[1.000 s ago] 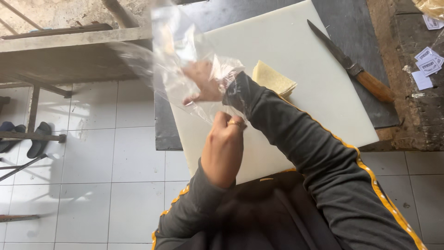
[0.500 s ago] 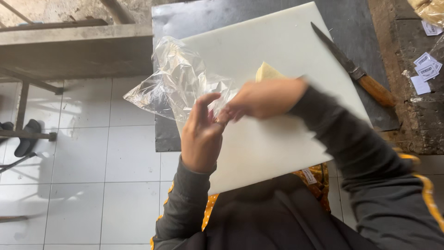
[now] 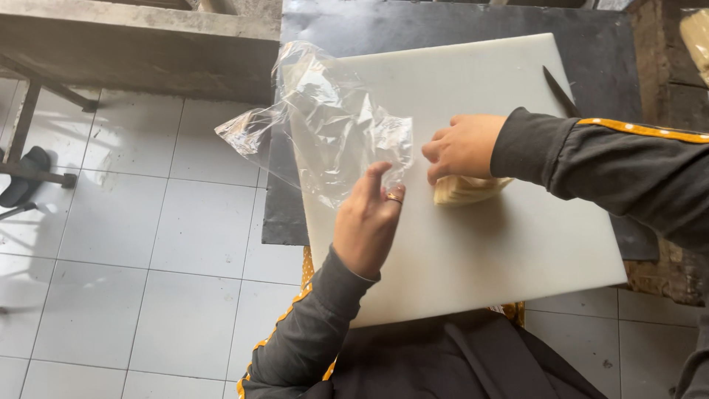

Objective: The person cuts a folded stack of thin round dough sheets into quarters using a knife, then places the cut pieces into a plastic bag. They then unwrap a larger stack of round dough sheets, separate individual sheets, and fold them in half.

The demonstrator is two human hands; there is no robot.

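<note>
My left hand (image 3: 367, 222) rests near the left edge of the white cutting board (image 3: 517, 251), fingers loosely spread and extended, the fingertips pinning the lower edge of a clear plastic bag (image 3: 325, 125) against the board. A ring shows on one finger. It is a flat press rather than a fist; I would not call the hand closed around anything.

My right hand (image 3: 461, 146) sits toward the middle of the board, fingers curled downward over a pale yellow stack of thin sheets (image 3: 465, 191), which looks like pastry wrappers. The hand covers the stack's top and grips it from above; only the stack's near edge shows beneath the knuckles. The stack lies on the board, just right of the bag's mouth, close to it; I cannot tell whether they touch.

The bag is crumpled and puffed up, spilling past the board's left edge and over the left edge of the dark countertop (image 3: 458, 29) under the board. A knife (image 3: 560, 91) lies at the board's right edge, its blade tip showing above my right sleeve. White floor tiles (image 3: 148, 258) lie to the left.
</note>
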